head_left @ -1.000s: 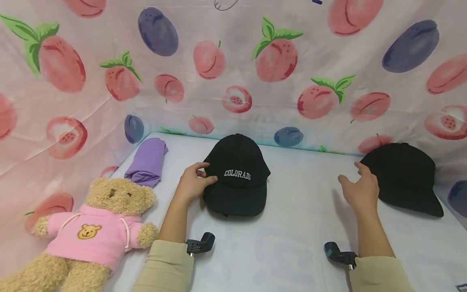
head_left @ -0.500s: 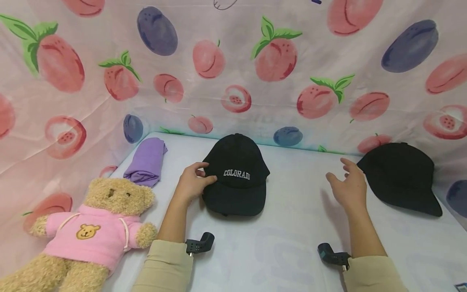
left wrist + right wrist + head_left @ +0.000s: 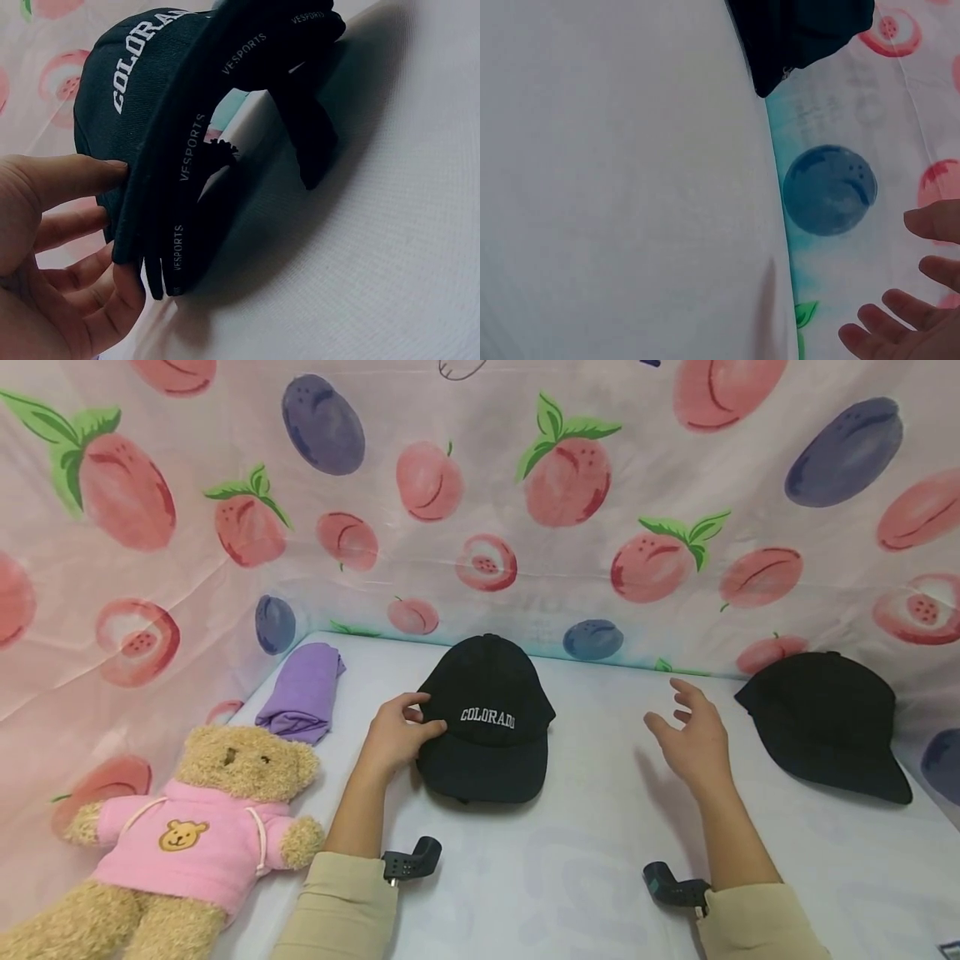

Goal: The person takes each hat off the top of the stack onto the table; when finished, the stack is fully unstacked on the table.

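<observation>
A black baseball cap (image 3: 491, 752) with white COLORADO lettering sits at the middle of the white surface, its brim towards me. My left hand (image 3: 397, 735) pinches the cap's left side where crown and brim meet. In the left wrist view the thumb lies on the cap's (image 3: 150, 82) outside while other fingers curl under its edge; white lettering runs along the inner band. My right hand (image 3: 690, 739) hovers between this cap and a second black cap (image 3: 828, 727) at the right, fingers spread, touching neither. The right wrist view shows its fingers (image 3: 885, 322) apart, holding nothing.
A teddy bear (image 3: 183, 839) in a pink hoodie lies at the left. Behind it is a folded purple cloth (image 3: 303, 689). A fruit-print curtain (image 3: 480, 435) closes off the back and left sides of the white surface (image 3: 585, 860).
My right hand has moved left, away from the second cap towards the COLORADO cap. The left hand and both caps have stayed in place.
</observation>
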{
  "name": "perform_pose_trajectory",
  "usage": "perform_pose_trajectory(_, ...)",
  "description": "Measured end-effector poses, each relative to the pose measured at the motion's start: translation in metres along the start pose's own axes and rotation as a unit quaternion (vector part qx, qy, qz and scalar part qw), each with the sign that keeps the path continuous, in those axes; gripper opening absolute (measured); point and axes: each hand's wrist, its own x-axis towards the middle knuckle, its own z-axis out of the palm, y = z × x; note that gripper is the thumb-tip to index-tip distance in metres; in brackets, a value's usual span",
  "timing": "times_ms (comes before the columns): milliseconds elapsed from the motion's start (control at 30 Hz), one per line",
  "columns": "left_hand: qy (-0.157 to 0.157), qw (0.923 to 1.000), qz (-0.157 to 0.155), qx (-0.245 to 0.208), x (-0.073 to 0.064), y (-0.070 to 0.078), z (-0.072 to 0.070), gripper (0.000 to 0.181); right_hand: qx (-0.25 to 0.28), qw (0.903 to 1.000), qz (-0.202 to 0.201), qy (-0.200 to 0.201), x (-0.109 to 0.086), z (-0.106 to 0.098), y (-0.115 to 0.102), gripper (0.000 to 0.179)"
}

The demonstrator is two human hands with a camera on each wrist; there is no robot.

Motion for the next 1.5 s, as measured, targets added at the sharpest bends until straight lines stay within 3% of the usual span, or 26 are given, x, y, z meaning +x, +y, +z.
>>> perform_pose_trajectory(433,0.001,1.0,0.008,-0.002,0.001,0.0,0.0,0.06,0.008,0.9979,-0.044,-0.047,-0.007,0.014,-0.015,0.068)
perform_pose_trajectory(900,0.004,1.0,0.004,-0.007,0.001,-0.003,-0.001,0.06,0.015,0.9946,-0.06,-0.083,-0.01,0.039,-0.032,0.056)
perform_pose_trajectory(1133,0.009,0.9999,0.008,-0.004,0.001,-0.001,0.0,0.059,0.029,0.9941,-0.047,-0.094,-0.009,0.048,-0.04,0.056)
perform_pose_trajectory(1500,0.009,0.9999,0.008,-0.002,0.0,0.002,-0.001,0.059,0.087,0.9881,-0.052,-0.116,-0.013,0.063,-0.05,0.055)
